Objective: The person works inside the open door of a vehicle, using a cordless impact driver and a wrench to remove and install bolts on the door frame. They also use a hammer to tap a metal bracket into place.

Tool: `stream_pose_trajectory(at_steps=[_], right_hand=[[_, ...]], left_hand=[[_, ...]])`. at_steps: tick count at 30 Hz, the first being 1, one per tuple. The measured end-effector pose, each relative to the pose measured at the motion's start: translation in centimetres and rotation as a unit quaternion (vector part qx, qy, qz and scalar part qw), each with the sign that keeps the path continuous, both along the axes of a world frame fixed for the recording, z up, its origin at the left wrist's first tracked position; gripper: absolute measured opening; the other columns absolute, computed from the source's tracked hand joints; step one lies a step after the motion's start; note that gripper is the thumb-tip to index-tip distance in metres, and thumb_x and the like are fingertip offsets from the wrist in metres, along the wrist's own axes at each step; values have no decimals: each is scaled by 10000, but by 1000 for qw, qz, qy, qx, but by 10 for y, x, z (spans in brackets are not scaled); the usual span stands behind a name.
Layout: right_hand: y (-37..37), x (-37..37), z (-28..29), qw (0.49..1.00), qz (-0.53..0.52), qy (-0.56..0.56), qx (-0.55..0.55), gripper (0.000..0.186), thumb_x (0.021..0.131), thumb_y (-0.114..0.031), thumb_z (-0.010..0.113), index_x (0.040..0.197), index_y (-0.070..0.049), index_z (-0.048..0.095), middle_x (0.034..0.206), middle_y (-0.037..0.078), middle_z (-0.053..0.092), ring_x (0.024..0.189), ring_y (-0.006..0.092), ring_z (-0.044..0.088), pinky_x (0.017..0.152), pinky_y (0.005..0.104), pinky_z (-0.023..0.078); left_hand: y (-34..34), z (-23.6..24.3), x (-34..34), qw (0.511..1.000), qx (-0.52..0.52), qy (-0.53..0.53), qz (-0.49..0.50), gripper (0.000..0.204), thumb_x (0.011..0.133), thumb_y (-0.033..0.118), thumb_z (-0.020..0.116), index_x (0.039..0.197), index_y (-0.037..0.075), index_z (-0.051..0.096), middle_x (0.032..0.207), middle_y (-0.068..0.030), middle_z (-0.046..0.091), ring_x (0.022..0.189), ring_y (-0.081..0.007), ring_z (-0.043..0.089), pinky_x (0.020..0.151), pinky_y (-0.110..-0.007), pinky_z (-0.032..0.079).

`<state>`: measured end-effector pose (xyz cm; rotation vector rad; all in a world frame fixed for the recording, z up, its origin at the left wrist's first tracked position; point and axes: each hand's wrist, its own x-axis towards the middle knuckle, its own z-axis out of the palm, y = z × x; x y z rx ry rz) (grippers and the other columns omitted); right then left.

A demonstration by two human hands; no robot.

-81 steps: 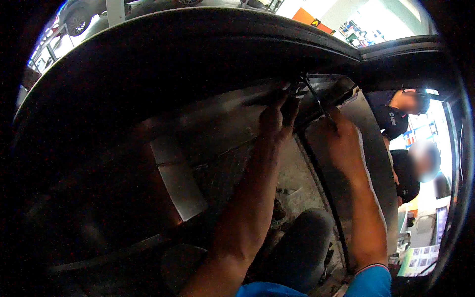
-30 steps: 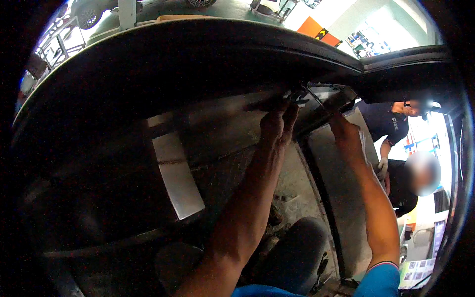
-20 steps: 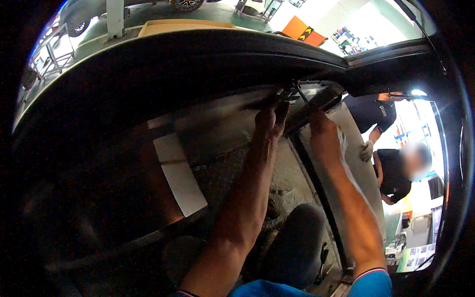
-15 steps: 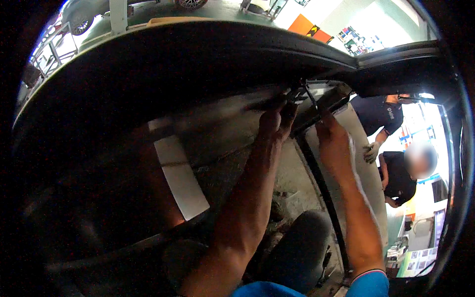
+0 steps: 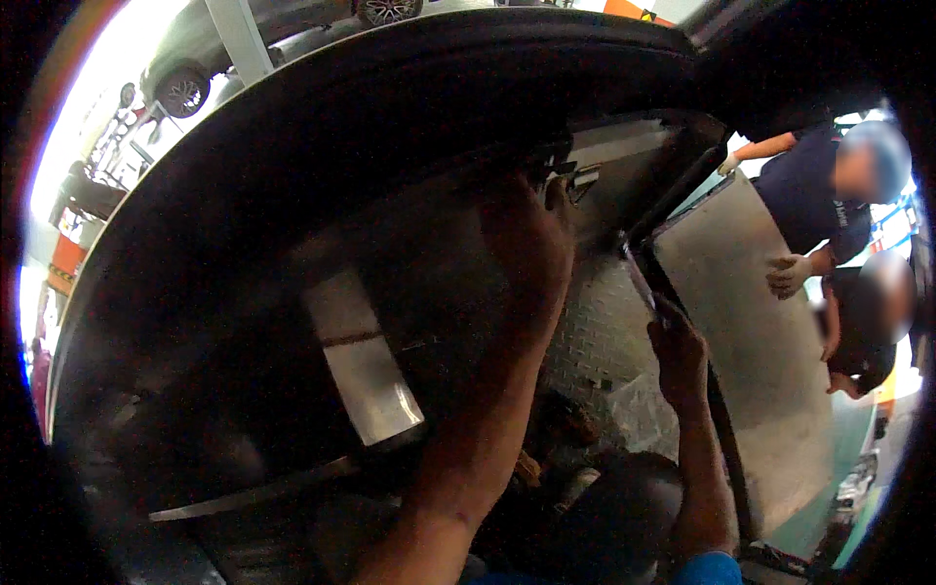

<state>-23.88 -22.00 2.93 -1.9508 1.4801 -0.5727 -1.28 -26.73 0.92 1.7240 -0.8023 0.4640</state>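
Fingers of your right hand (image 5: pixel 682 346) are closed round a slim hand tool (image 5: pixel 639 273), and in the head view it tilts up and left, its tip out beside the black edging of the grey panel (image 5: pixel 770 351). Up goes your left hand (image 5: pixel 536 234), fingertips right at a small metal fitting (image 5: pixel 585 178) under the dark curved bodywork (image 5: pixel 390 107); too dark in there for me to tell whether they're pinching it. So the fitting sits up by your left fingertips, and the tool is well apart from it. I'd call this the hand-work step, left at the fitting, tool held off. Next move, as I judge it, calls for a steady left hand and, if the tool's wanted up there, a clean line past that edging. Mind the co-worker's gloved hand (image 5: pixel 788 276) on the panel!
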Motion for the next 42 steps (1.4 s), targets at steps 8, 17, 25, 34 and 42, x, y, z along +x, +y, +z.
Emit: stream_pose_trajectory(at_steps=[8,17,25,34,42], right_hand=[[-2,-34,-74,965,47,-221,131,335,942,-94,546,1268,-20,541,1121,87,643,983,154,585,861,285,467],[-41,33,-93,859,48,-444,249,344,975,-179,520,1271,-5,520,757,-28,488,689,65,465,593,228,370],[-42,96,-78,819,-48,-539,190,417,927,-1,485,1343,-36,480,1236,71,583,1116,209,544,950,301,438],[-54,46,-97,834,87,-530,125,394,940,-70,516,1328,-19,474,995,70,629,897,173,578,840,310,473],[-38,66,-105,884,185,-429,19,403,923,-24,514,1324,-18,476,1008,63,635,835,149,567,744,310,476]], left_hand=[[3,23,-3,989,120,81,15,462,804,354,692,1064,-8,568,905,-208,640,853,-373,625,733,-442,506],[34,14,29,978,150,59,-131,310,879,289,642,1065,42,620,1000,-142,664,901,-264,649,793,-366,503],[56,29,20,989,81,37,-119,222,943,138,554,1126,16,583,1048,-136,655,949,-223,648,824,-321,506],[64,23,20,996,-17,-3,-86,251,916,193,590,1096,25,639,1088,-138,648,979,-248,622,896,-362,479],[73,21,22,993,-48,59,-85,231,940,127,567,1136,5,588,1099,-122,636,976,-198,625,873,-302,481]])
